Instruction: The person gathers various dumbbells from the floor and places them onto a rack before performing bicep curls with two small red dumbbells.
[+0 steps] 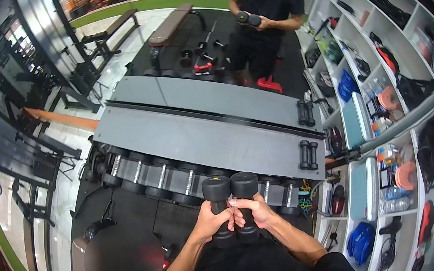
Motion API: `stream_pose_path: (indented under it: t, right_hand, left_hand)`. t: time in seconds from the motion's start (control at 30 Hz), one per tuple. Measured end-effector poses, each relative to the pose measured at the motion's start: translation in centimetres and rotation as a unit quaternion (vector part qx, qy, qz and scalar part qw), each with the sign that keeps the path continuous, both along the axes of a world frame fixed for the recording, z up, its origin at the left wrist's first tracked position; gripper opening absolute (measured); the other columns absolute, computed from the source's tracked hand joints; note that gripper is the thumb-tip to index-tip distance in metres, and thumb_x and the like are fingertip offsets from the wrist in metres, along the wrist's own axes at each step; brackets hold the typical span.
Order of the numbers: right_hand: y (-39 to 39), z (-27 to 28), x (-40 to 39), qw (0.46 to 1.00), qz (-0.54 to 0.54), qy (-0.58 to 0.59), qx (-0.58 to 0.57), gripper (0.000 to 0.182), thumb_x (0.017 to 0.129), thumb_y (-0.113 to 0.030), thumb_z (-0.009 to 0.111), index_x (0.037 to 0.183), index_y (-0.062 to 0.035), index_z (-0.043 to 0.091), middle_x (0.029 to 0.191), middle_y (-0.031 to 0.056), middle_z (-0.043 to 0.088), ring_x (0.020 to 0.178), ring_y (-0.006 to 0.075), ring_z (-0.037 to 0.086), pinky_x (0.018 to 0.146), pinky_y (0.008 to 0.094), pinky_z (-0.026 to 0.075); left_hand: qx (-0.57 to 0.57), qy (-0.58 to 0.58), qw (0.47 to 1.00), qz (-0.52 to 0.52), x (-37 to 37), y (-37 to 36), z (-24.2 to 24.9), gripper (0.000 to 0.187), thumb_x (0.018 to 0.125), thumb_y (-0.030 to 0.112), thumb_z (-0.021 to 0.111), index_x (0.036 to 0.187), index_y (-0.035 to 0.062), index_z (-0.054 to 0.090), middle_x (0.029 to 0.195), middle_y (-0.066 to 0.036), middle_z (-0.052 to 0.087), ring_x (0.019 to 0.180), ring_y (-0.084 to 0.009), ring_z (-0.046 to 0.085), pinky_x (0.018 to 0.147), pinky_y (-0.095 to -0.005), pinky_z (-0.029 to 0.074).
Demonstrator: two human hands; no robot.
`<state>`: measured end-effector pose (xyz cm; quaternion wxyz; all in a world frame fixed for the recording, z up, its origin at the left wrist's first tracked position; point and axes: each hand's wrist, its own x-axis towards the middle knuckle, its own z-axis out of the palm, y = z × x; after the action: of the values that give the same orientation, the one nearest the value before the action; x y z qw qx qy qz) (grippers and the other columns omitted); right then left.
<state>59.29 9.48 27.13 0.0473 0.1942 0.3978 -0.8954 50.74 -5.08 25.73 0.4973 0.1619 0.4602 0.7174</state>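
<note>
Two black dumbbells stand upright side by side in front of my chest, their top heads close together. My left hand [218,218] is wrapped round the handle of the left dumbbell [216,188]. Round the handle of the right dumbbell [244,185] my right hand [251,211] is closed, and the fingers of both hands meet between the handles. Just beyond them is a rack [201,137] with a grey top and a row of black dumbbells along its near side.
Two small dumbbell pairs lie at the rack top's right end. White shelves [368,181] with bags and bottles line the right. Beyond the rack is a mirror [211,89] showing a person with dumbbells and a bench [172,25]. A blurred shape is at lower left.
</note>
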Motion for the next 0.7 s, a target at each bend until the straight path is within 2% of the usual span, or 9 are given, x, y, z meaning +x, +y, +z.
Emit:
stream_pose_path:
  t: [0.07, 0.2, 0.3, 0.33, 0.37, 0.7]
  right_hand:
    - [1.1, -0.3, 0.1, 1.0, -0.026, -0.007, 0.003, 0.016, 0.087, -0.014, 0.065, 0.09, -0.0004, 0.057, 0.057, 0.0052, 0.053, 0.044, 0.0145, 0.054, 0.043, 0.0302, 0.045]
    - [2.3, -0.8, 0.3, 0.996, -0.078, -0.031, 0.009, 0.016, 0.087, -0.013, 0.064, 0.092, 0.0002, 0.058, 0.058, 0.0052, 0.054, 0.044, 0.0146, 0.054, 0.043, 0.0301, 0.045]
    - [2.6, -1.3, 0.0, 0.992, -0.122, -0.029, 0.019, 0.015, 0.086, -0.012, 0.064, 0.093, 0.0, 0.058, 0.057, 0.0052, 0.054, 0.044, 0.0147, 0.054, 0.043, 0.0305, 0.045]
    - [2.7, -1.3, -0.1, 0.99, -0.137, -0.029, 0.025, 0.016, 0.086, -0.012, 0.065, 0.093, 0.0, 0.058, 0.057, 0.0052, 0.054, 0.044, 0.0148, 0.054, 0.043, 0.0306, 0.045]
    - [2.8, -1.2, 0.0, 0.987, -0.152, -0.032, 0.03, 0.016, 0.086, -0.012, 0.065, 0.093, 0.0, 0.058, 0.057, 0.0052, 0.054, 0.044, 0.0148, 0.054, 0.043, 0.0307, 0.045]
    - [4.3, -1.3, 1.8, 0.956, -0.272, -0.06, 0.087, 0.015, 0.087, -0.013, 0.066, 0.086, -0.0013, 0.058, 0.057, 0.0054, 0.055, 0.043, 0.0155, 0.054, 0.044, 0.0297, 0.044]
  left_hand:
    - [-0.014, -0.007, 0.999, -0.03, -0.6, 1.5, -0.3, 0.014, 0.09, -0.001, 0.055, 0.103, -0.0046, 0.055, 0.079, -0.014, 0.066, 0.058, -0.0187, 0.065, 0.056, -0.0316, 0.056]
    - [-0.01, -0.032, 0.997, -0.073, -1.9, 3.8, -0.7, 0.015, 0.09, -0.001, 0.056, 0.104, -0.004, 0.055, 0.079, -0.014, 0.066, 0.062, -0.0197, 0.067, 0.054, -0.0298, 0.055]
    - [-0.011, -0.003, 0.993, -0.116, -3.0, 5.0, -1.7, 0.01, 0.089, -0.002, 0.054, 0.099, -0.0044, 0.054, 0.078, -0.015, 0.066, 0.059, -0.0214, 0.066, 0.057, -0.0347, 0.056]
    - [-0.001, -0.024, 0.991, -0.128, -3.3, 5.4, -1.7, 0.013, 0.09, -0.001, 0.055, 0.102, -0.0045, 0.055, 0.078, -0.014, 0.066, 0.062, -0.02, 0.067, 0.054, -0.0296, 0.054]
    - [0.008, -0.027, 0.99, -0.14, -3.7, 5.9, -1.5, 0.012, 0.09, -0.001, 0.055, 0.102, -0.0044, 0.055, 0.078, -0.014, 0.066, 0.062, -0.02, 0.067, 0.054, -0.0295, 0.054]
    - [-0.007, -0.028, 0.972, -0.233, -3.3, 10.5, -2.1, 0.009, 0.09, 0.0, 0.054, 0.096, -0.0042, 0.058, 0.078, -0.012, 0.065, 0.064, -0.0196, 0.067, 0.054, -0.0288, 0.053]
